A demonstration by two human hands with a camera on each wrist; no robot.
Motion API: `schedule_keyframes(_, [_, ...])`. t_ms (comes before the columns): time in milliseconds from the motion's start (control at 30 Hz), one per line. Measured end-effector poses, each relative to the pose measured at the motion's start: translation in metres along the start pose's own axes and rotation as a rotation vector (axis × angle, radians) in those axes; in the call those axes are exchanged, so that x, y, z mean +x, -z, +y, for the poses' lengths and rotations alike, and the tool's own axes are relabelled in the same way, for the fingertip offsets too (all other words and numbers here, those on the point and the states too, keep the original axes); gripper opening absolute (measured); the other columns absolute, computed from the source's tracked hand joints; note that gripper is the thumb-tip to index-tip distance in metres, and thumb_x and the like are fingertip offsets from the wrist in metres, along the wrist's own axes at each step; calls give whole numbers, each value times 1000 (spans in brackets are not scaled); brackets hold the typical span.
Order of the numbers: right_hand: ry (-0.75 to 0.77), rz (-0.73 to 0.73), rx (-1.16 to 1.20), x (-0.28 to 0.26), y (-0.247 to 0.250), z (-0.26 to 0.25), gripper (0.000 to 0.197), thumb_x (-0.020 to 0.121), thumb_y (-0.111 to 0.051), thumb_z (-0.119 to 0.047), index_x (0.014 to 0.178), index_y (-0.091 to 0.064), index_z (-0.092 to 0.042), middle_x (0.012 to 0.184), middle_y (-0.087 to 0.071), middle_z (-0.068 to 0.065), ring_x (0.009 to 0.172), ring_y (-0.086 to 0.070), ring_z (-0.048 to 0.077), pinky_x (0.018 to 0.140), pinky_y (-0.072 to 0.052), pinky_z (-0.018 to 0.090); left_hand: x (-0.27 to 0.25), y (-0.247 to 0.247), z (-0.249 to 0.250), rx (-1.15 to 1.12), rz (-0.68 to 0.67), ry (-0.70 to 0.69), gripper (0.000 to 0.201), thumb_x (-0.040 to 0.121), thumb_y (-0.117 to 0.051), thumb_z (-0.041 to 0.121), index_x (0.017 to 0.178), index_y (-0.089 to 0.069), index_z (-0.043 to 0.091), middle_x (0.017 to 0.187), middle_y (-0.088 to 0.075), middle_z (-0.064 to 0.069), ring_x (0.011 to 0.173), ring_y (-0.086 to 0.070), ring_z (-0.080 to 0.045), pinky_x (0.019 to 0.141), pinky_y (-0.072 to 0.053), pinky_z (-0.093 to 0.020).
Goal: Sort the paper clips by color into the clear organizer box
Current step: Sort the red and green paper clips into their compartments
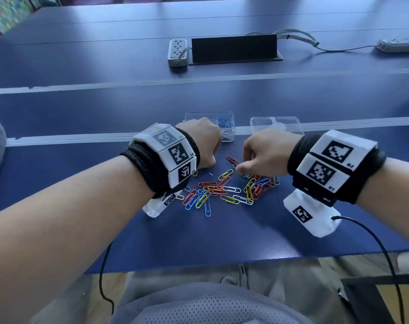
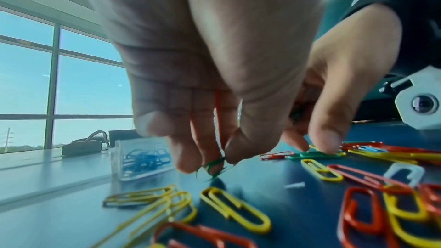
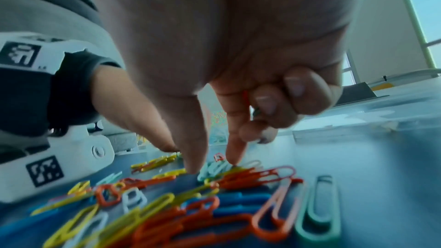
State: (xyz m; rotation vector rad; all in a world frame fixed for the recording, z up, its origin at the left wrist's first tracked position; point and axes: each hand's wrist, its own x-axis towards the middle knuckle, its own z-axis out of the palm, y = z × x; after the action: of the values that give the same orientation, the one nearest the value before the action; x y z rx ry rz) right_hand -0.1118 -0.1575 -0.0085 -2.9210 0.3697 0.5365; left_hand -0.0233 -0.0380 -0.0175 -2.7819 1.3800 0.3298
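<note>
Loose paper clips (image 1: 222, 190) in red, yellow, blue, green and white lie scattered on the blue table (image 1: 245, 230). Behind them stands the clear organizer box (image 1: 209, 118) (image 2: 143, 156), with blue clips (image 1: 224, 121) and white clips (image 1: 228, 134) in separate compartments. My left hand (image 1: 206, 153) (image 2: 220, 163) hovers just above the table and pinches a green clip (image 2: 214, 165) between thumb and fingers. My right hand (image 1: 239, 169) (image 3: 212, 166) has thumb and index finger down on a pale green clip (image 3: 214, 169). Its other fingers are curled, and bits of red and green show inside them.
A clear lid (image 1: 276, 123) lies to the right of the box. Farther back are a white power strip (image 1: 177, 52), a black cable hatch (image 1: 234, 49) and a second strip (image 1: 400, 44). A black cable (image 1: 385, 253) hangs off the table's near edge.
</note>
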Motion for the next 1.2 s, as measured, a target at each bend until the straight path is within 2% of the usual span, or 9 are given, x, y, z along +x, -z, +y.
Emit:
schedule_keyframes(167, [12, -16, 53, 4, -2, 0, 18, 79, -67, -38, 81, -69, -20, 81, -66, 0, 89, -63, 20, 77, -51, 27, -4, 3, 4, -161, 70, -40, 26, 79, -51, 14, 100, -66, 18, 81, -57, 1, 91, -59, -25, 85, -51, -34])
schedule_keyframes(300, [2, -68, 166, 4, 5, 8, 17, 78, -69, -36, 66, -60, -26, 82, -70, -3, 83, -64, 16, 80, -53, 29, -5, 5, 11, -239, 36, -28, 20, 83, -48, 13, 84, -67, 14, 62, -47, 8, 79, -49, -18, 73, -42, -25])
schedule_keyframes(400, [17, -57, 271, 1, 10, 18, 5, 85, -61, -22, 86, -65, -21, 77, -67, -6, 74, -59, 11, 74, -48, 28, -2, 4, 17, -249, 23, -23, 20, 86, -43, 12, 78, -61, 16, 65, -46, 5, 79, -45, -18, 71, -34, -23])
schedule_keyframes(467, [2, -61, 303, -2, 10, 25, 18, 86, -50, -10, 97, -59, -21, 71, -63, -9, 60, -52, 1, 58, -41, 20, 1, 5, 23, -272, 15, -27, 26, 88, -39, 12, 82, -64, 13, 73, -51, 0, 81, -45, -18, 71, -33, -22])
schedule_keyframes(567, [-48, -96, 306, -7, 5, 36, 26, 86, -38, -4, 96, -54, -22, 72, -61, -6, 55, -50, 2, 55, -39, 21, 5, 7, 32, -294, -56, -67, 20, 89, -44, 24, 80, -59, 17, 67, -50, 2, 78, -47, -19, 70, -33, -22])
schedule_keyframes(667, [-69, -58, 280, -13, 1, 45, 23, 89, -36, -8, 95, -53, -21, 73, -51, -5, 61, -43, 7, 55, -34, 21, 9, 4, 34, -185, -107, -161, 24, 79, -64, 43, 98, -65, 28, 63, -42, 15, 77, -50, -14, 72, -36, -22])
schedule_keyframes(767, [-57, -62, 205, -21, -2, 51, 15, 89, -47, -25, 101, -54, -22, 69, -46, -10, 65, -45, 10, 58, -33, 25, 14, 2, 35, -31, -117, -220, 35, 75, -72, 37, 110, -66, 32, 62, -36, 18, 83, -45, -13, 75, -36, -21])
schedule_keyframes(967, [37, -51, 106, -21, -12, 60, 30, 76, -72, -37, 93, -49, -29, 65, -40, -11, 59, -37, -1, 54, -29, 17, 19, 3, 38, 0, -153, -222, 20, 76, -72, 32, 94, -72, 23, 58, -45, 13, 74, -50, -16, 65, -36, -23])
schedule_keyframes(1200, [-16, -101, 113, -24, -10, 53, 22, 86, -54, -28, 67, -41, -26, 65, -45, -10, 64, -43, 11, 55, -33, 21, 16, -2, 31, -32, -111, -262, 18, 84, -57, 29, 92, -70, 19, 59, -41, 16, 78, -47, -14, 71, -38, -22])
